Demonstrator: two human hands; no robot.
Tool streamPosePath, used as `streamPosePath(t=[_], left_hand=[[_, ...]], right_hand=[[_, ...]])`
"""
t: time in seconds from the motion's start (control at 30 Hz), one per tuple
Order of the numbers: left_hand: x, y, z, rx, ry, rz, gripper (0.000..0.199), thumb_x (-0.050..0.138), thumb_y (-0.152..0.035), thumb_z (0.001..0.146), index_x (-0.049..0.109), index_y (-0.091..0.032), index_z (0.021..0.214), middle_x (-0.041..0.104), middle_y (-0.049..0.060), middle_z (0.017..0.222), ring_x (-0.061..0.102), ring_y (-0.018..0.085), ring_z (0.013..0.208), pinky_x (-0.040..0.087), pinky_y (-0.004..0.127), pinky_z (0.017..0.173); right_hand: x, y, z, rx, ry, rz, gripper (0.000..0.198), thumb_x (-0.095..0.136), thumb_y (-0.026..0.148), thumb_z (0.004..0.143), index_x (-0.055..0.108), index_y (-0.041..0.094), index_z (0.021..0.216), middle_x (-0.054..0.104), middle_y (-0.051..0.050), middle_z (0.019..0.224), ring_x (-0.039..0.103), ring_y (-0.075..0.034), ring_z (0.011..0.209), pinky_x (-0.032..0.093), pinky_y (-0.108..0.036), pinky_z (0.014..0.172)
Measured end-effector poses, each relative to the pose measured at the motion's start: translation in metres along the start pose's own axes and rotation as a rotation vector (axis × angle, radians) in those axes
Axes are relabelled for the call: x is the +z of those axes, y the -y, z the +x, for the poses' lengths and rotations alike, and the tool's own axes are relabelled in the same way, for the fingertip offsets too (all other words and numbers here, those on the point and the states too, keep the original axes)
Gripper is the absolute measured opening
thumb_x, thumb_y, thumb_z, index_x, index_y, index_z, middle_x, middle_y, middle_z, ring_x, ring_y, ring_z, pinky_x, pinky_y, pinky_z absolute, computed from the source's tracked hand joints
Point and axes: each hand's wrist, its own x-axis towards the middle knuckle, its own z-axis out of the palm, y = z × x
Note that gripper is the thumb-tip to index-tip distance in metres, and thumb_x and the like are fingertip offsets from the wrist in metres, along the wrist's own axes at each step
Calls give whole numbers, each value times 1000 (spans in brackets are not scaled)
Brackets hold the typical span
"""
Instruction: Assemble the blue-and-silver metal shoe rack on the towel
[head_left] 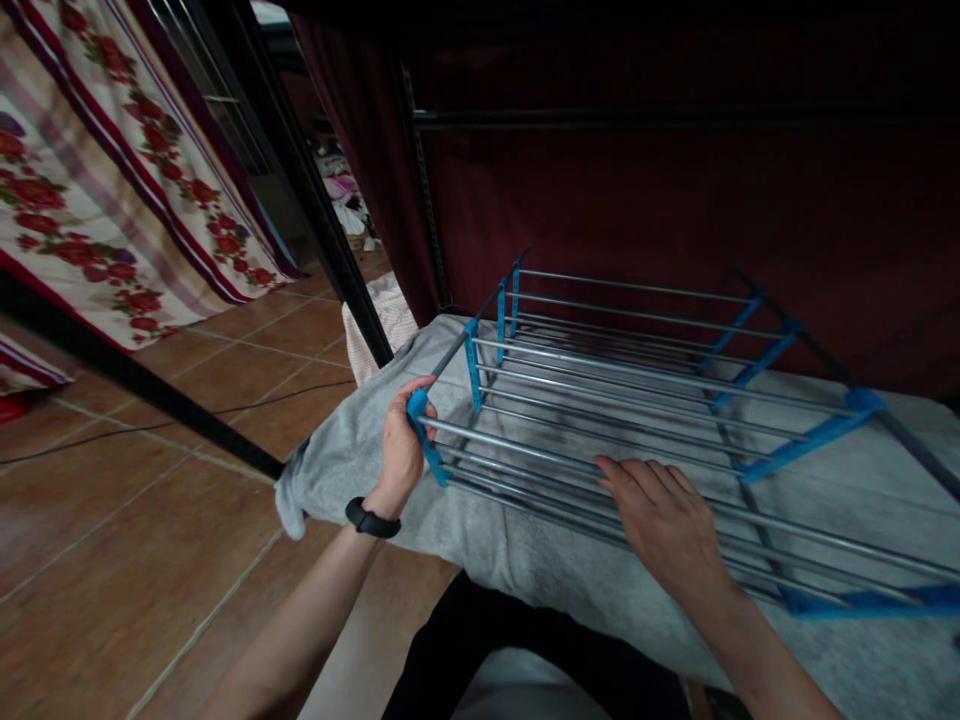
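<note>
A shoe rack (pixel 570 360) of grey metal tubes and blue plastic brackets lies across the grey blanket in front of me. My left hand (pixel 405 440), with a black band on its wrist, is closed around the blue bracket (pixel 426 438) at the rack's near left corner. Its thumb rests along the dark end pole, and some fingertips are hidden behind the bracket. My right hand (pixel 664 515) has its fingers curled over the front metal tube (pixel 517 447), near the middle of its length. The palm side of that hand is out of sight.
Black metal frame posts (pixel 322 200) stand to the left, with a slanting bar (pixel 150 385) lower down. A dark red curtain (pixel 637 200) hangs behind the rack. Brown floor tiles (pixel 247 520) and a thin black cable (pixel 262 403) lie left. A floral cloth (pixel 97 180) hangs beyond.
</note>
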Motion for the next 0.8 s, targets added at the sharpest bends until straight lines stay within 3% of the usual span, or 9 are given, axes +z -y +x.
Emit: streamPosePath(t=[0.27, 0.57, 0.8], left_hand=[[2, 5, -1, 23, 9, -35, 64, 32, -71, 95, 67, -21, 114, 46, -1, 59, 35, 12, 46, 25, 27, 43], [3, 6, -2, 49, 33, -3, 64, 30, -69, 97, 65, -18, 117, 46, -1, 59, 37, 12, 47, 30, 25, 43], [-16, -3, 4, -51, 136, -100, 64, 52, -71, 86, 63, -20, 123, 62, 4, 76, 55, 18, 67, 47, 27, 56]], right_hand=[[-2, 0, 0, 11, -6, 1, 25, 52, 21, 101, 62, 17, 124, 68, -6, 94, 58, -19, 85, 40, -37, 81], [1, 0, -1, 32, -3, 11, 24, 49, 22, 102, 63, 17, 121, 68, -6, 93, 59, -19, 83, 41, -37, 82], [-3, 1, -3, 67, -13, 65, 36, 53, 24, 100, 56, 18, 135, 66, -9, 124, 59, -22, 111, 39, -43, 106]])
